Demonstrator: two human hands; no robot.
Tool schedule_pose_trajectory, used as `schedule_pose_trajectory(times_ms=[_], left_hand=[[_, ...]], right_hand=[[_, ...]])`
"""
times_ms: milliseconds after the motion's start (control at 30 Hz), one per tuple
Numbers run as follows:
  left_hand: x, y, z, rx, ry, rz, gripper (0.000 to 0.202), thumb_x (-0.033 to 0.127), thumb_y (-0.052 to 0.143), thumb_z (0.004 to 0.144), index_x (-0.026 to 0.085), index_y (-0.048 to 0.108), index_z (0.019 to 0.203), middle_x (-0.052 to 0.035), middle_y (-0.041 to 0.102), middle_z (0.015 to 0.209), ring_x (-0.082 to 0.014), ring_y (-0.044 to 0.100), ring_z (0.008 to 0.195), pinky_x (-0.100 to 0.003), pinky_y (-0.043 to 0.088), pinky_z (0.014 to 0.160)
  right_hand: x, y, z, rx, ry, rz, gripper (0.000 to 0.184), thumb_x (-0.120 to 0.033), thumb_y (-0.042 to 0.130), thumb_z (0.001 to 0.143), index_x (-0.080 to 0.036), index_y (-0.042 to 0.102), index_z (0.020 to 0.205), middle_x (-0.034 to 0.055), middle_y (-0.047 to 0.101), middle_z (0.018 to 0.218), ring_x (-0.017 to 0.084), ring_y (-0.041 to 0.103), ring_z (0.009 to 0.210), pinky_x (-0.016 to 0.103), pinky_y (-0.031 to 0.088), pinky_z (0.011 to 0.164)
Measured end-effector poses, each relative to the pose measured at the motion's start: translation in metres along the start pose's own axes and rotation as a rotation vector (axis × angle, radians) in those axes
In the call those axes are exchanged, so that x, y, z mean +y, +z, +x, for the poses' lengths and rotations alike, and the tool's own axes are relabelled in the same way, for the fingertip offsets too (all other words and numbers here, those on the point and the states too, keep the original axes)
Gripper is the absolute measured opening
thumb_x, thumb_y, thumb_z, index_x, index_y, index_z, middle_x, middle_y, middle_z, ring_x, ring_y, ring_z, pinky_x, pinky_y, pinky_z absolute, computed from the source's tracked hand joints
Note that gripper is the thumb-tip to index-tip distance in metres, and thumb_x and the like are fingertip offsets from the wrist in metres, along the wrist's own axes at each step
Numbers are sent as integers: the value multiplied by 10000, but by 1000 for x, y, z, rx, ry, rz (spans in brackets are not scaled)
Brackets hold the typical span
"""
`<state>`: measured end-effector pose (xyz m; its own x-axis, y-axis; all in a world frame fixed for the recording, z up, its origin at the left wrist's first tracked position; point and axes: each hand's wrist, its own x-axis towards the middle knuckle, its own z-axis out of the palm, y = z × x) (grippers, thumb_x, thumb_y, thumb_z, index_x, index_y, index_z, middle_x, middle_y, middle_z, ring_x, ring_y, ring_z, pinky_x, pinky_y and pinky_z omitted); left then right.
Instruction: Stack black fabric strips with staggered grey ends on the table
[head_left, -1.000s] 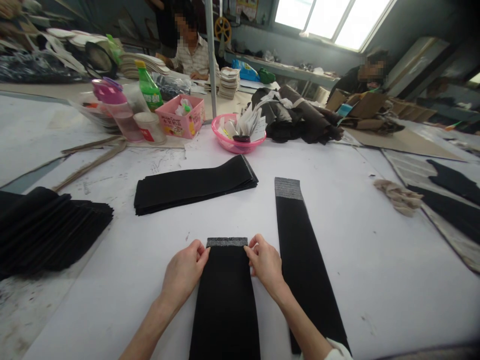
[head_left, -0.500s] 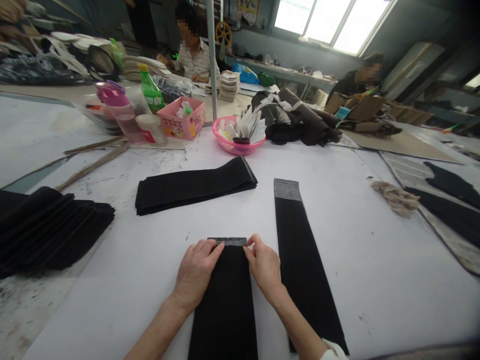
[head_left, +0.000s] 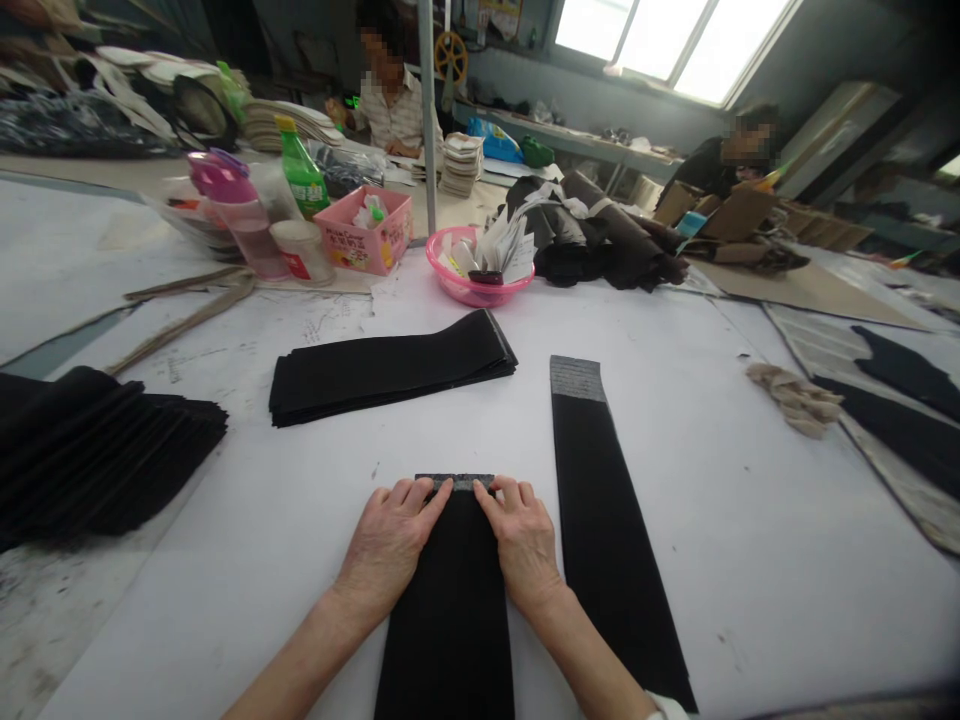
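A long black fabric strip [head_left: 450, 620] lies lengthwise in front of me, its far end showing a narrow grey band. My left hand [head_left: 394, 535] grips the strip's far left corner, the thumb pressed on the grey band and the fingers curled at the edge. At the far right corner, my right hand [head_left: 525, 535] holds it the same way, thumb on the band. To the right lies a pile of black strips [head_left: 615, 530] with stepped grey ends. Beyond my hands, another stack of black strips [head_left: 390, 365] lies crosswise.
A large fanned pile of black pieces [head_left: 97, 460] sits at left. Across the back stand a pink basin [head_left: 480, 292] of papers, a pink box [head_left: 364, 245], a green bottle [head_left: 301, 175] and a pink-lidded jug [head_left: 251, 235]. A crumpled beige cloth [head_left: 795, 398] lies right. Two people sit beyond.
My right hand has shifted slightly left and its thumb now lies further in on the grey band. My left hand stays at its corner. The strip has hardly moved.
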<state>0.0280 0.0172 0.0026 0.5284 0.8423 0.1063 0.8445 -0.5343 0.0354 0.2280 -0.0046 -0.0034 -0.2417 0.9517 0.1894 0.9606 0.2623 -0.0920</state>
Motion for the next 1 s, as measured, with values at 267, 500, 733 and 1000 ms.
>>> schedule_pose_trajectory(times_ms=[267, 500, 733, 1000], left_hand=[[-12, 7, -8, 73, -2, -27, 463, 30, 471, 859, 170, 505, 1299, -84, 575, 1215, -230, 512, 1081, -364, 419, 844], [-17, 6, -10, 60, -12, -117, 444, 40, 474, 862, 204, 513, 1274, -60, 571, 1195, -222, 511, 1089, -362, 423, 861], [-19, 1, -7, 61, -9, -168, 391, 74, 469, 876, 211, 527, 1238, -80, 557, 1176, -235, 518, 1064, -366, 441, 857], [-32, -8, 6, 16, 13, -372, 226, 203, 390, 950, 210, 607, 1014, -41, 574, 974, -172, 537, 905, -315, 450, 814]], right_hand=[[9, 0, -15, 45, 64, 25, 464, -11, 446, 897, -232, 528, 1296, 107, 560, 1210, 243, 515, 1007, 371, 500, 787], [29, -24, -9, 26, 161, 265, 356, -62, 413, 941, -249, 590, 1188, 56, 606, 1082, 182, 557, 930, 294, 504, 779], [-7, -36, 43, -122, -24, 277, 120, -225, 609, 900, -242, 653, 1011, 27, 640, 939, 203, 556, 899, 304, 448, 771], [-20, -17, 66, -165, -44, 149, 108, -285, 685, 850, -231, 626, 923, 17, 615, 926, 208, 522, 909, 313, 379, 750]])
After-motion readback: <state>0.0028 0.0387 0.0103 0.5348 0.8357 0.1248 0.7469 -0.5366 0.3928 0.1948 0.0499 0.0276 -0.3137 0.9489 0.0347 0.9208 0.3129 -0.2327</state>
